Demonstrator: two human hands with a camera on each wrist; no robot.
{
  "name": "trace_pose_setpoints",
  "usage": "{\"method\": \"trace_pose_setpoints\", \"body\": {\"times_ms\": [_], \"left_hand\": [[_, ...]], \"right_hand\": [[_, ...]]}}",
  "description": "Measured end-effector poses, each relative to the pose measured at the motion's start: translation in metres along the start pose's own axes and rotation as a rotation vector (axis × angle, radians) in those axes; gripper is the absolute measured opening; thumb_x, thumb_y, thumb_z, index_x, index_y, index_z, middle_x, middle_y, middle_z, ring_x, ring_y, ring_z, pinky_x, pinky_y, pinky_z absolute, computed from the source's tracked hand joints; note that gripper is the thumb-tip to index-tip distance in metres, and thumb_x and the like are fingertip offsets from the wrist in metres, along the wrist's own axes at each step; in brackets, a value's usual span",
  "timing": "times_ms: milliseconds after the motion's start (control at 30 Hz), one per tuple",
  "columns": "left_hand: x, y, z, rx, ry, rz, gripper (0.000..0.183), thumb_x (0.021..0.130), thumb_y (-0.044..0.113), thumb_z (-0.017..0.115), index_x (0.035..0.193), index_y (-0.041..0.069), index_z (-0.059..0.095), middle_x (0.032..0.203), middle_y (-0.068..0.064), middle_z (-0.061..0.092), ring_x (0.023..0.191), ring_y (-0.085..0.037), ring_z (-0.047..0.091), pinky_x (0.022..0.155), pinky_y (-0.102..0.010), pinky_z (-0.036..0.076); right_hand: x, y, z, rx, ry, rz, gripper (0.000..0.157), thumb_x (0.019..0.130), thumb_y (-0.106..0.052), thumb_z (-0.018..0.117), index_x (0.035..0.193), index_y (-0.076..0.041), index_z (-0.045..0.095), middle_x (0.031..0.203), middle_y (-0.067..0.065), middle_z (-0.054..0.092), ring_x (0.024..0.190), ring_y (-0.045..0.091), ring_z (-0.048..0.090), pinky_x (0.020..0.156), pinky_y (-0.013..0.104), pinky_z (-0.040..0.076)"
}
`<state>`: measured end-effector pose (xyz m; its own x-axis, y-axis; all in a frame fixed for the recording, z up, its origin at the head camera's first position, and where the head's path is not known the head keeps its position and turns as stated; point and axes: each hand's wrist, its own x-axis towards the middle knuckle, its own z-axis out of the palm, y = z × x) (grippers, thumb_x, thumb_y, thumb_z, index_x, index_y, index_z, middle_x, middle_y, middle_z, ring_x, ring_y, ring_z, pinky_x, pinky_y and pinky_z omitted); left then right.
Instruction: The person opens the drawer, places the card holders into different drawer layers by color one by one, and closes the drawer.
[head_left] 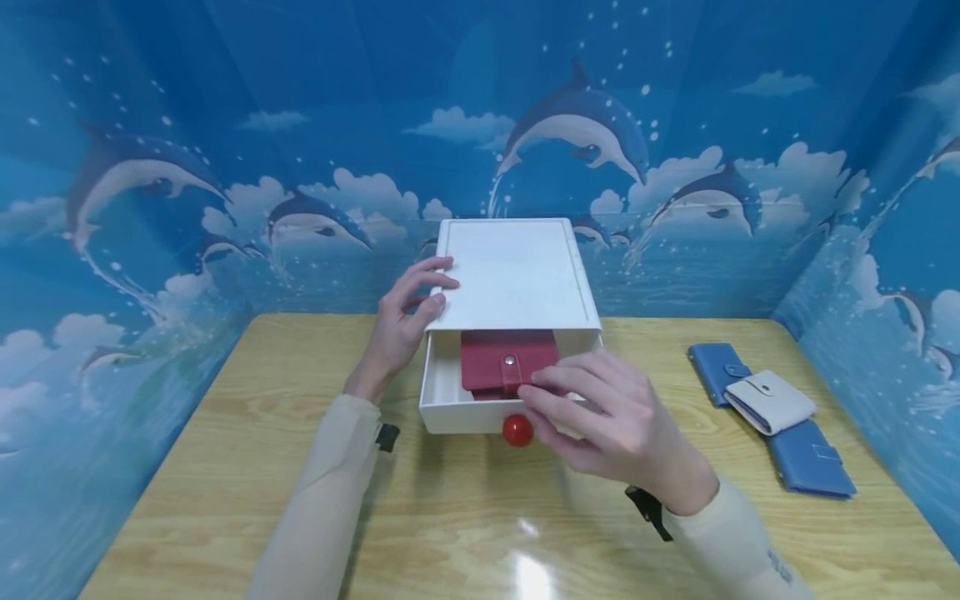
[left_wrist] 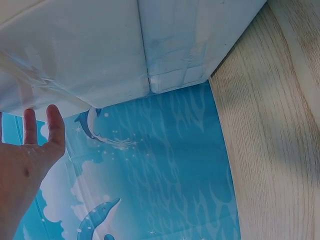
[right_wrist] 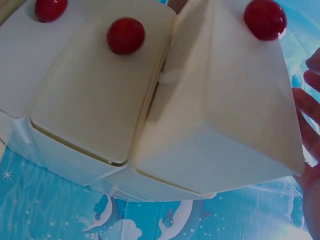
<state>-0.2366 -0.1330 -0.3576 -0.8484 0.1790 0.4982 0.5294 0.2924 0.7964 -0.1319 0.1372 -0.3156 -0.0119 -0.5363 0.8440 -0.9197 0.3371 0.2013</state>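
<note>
A white cabinet (head_left: 517,275) with red round knobs (right_wrist: 126,36) stands on the table, its top drawer (head_left: 465,417) pulled out. Inside that drawer lies a red wallet (head_left: 487,358) with a snap strap. My right hand (head_left: 615,417) is over the drawer's front right corner, fingers slightly bent, fingertips at the wallet's front edge beside the strap. Whether they touch it firmly is unclear. Near its thumb is the drawer's red knob (head_left: 517,430). My left hand (head_left: 401,321) rests with extended fingers on the cabinet's left side and top edge. The left wrist view shows its fingers (left_wrist: 56,130) against the white wall.
At the table's right lie two blue wallets (head_left: 708,371) (head_left: 810,458) and a cream wallet (head_left: 768,400), overlapping. Behind the wooden table (head_left: 247,467) hangs a blue dolphin-print curtain (head_left: 360,125), which also runs along both sides. The lower drawers (right_wrist: 100,95) are closed.
</note>
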Motion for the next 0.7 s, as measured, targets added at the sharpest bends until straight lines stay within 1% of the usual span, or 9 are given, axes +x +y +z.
{"method": "trace_pose_setpoints", "body": {"times_ms": [133,300,533,700], "left_hand": [[0.000,0.002,0.000,0.001,0.003,-0.001,0.028,0.101,0.030,0.055,0.119,0.014,0.070,0.153,0.006,0.053,0.149,-0.016,0.040,0.112,-0.059,0.041],[0.001,0.001,0.001,-0.006,0.004,-0.002,0.028,0.101,0.031,0.054,0.119,0.015,0.070,0.152,0.007,0.053,0.148,-0.014,0.040,0.112,-0.058,0.042],[0.001,-0.001,0.001,-0.002,0.007,-0.007,0.028,0.101,0.030,0.054,0.118,0.015,0.070,0.152,0.007,0.053,0.148,-0.015,0.040,0.112,-0.059,0.041],[-0.001,-0.001,0.001,-0.001,0.008,-0.002,0.028,0.101,0.030,0.054,0.118,0.015,0.070,0.152,0.006,0.053,0.148,-0.015,0.040,0.111,-0.059,0.041]], "right_hand": [[-0.004,-0.002,0.003,-0.005,0.036,-0.070,0.019,0.095,-0.017,0.067,0.096,-0.003,0.080,0.084,0.010,0.077,0.071,0.021,0.068,0.060,0.031,0.053],[-0.008,-0.004,0.005,-0.022,0.082,-0.104,0.017,0.094,-0.017,0.068,0.093,-0.004,0.079,0.082,0.008,0.077,0.068,0.020,0.067,0.058,0.029,0.050],[-0.013,-0.007,0.009,-0.124,0.114,-0.167,0.018,0.094,-0.022,0.068,0.091,-0.009,0.079,0.081,0.006,0.077,0.068,0.019,0.065,0.058,0.029,0.045],[-0.016,-0.007,0.013,-0.191,0.128,-0.192,0.020,0.095,-0.028,0.069,0.091,-0.011,0.079,0.081,0.006,0.077,0.068,0.020,0.064,0.056,0.030,0.045]]}}
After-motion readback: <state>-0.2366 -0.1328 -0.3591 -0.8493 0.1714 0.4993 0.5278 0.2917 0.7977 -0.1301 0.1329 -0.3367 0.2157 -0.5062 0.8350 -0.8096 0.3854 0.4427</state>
